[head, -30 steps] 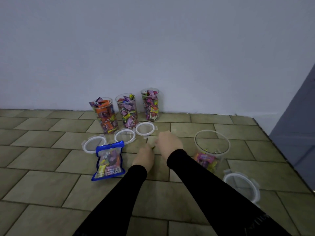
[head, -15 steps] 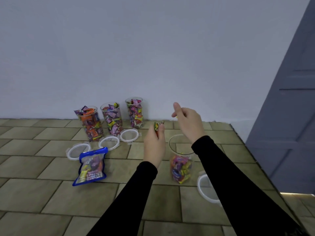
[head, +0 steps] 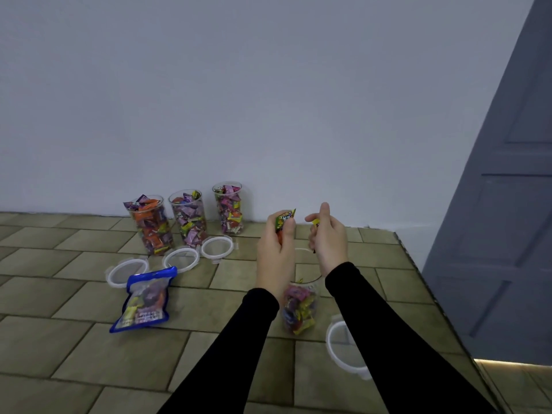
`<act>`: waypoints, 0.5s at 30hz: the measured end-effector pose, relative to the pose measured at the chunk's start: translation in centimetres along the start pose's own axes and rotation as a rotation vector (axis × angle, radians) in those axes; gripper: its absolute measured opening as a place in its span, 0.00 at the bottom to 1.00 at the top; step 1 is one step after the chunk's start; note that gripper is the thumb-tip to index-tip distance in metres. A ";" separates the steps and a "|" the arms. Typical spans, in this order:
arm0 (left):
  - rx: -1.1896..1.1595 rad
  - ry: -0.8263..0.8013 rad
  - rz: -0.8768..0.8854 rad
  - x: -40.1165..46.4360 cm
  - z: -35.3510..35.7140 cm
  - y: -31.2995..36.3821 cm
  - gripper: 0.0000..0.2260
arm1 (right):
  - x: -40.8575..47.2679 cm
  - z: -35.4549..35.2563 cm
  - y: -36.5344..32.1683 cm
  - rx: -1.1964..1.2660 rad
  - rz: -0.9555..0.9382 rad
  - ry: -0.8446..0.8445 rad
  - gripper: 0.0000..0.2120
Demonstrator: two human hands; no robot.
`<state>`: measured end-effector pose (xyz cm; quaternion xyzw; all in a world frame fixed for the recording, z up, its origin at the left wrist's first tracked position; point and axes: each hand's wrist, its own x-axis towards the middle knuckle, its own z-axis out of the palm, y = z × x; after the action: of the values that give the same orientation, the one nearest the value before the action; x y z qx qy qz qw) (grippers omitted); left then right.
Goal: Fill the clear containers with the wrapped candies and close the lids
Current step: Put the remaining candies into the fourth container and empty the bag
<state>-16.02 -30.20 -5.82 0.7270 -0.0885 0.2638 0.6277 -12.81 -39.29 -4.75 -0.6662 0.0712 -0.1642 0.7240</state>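
Observation:
My left hand [head: 276, 252] is shut on wrapped candies [head: 284, 218] that stick out green and orange above the fingers. My right hand [head: 330, 237] pinches a small yellow candy [head: 316, 225]. Both hands hover above a clear container [head: 300, 306], partly filled with candies and partly hidden behind my wrists. Its lid [head: 343, 348] lies on the floor to its right. Three full clear containers stand by the wall: an orange-filled container [head: 149, 225], a purple-filled container [head: 188, 218] and a pink-filled container [head: 228, 208]. All three are uncovered.
Three white-rimmed lids [head: 127, 271] [head: 180, 259] [head: 217, 247] lie in front of the full containers. A blue candy bag [head: 146, 298] lies on the tiled floor at the left. A white wall is behind; a grey door [head: 507, 234] stands at the right.
Both hands rose from the floor by the lids with candies and moved right, over the partly filled container. The right hand closed from spread fingers onto a yellow candy.

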 end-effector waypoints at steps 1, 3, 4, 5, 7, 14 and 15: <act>-0.011 0.004 -0.005 0.0 0.1 -0.2 0.08 | 0.0 0.0 0.1 -0.011 0.001 -0.009 0.24; -0.036 0.016 -0.024 0.1 0.1 -0.4 0.06 | 0.0 0.0 0.2 -0.046 -0.011 -0.020 0.24; -0.055 0.021 -0.038 0.1 0.1 -0.4 0.05 | 0.0 0.1 0.2 -0.062 -0.017 -0.021 0.24; -0.074 0.024 -0.049 0.0 0.1 -0.3 0.04 | 0.0 0.1 0.2 -0.075 -0.021 -0.020 0.24; -0.105 0.034 -0.060 -0.1 0.1 -0.1 0.04 | -0.1 0.2 0.3 -0.087 -0.035 -0.016 0.24; -0.162 0.050 -0.079 -0.1 0.2 -0.5 0.04 | -0.2 0.2 0.2 -0.063 -0.062 -0.004 0.21; -0.185 0.053 -0.084 -0.2 0.2 -0.4 0.04 | -0.2 0.2 0.2 -0.061 -0.060 -0.003 0.21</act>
<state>-15.90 -30.37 -6.27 0.6619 -0.0653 0.2474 0.7046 -12.91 -38.97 -4.96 -0.6899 0.0549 -0.1826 0.6983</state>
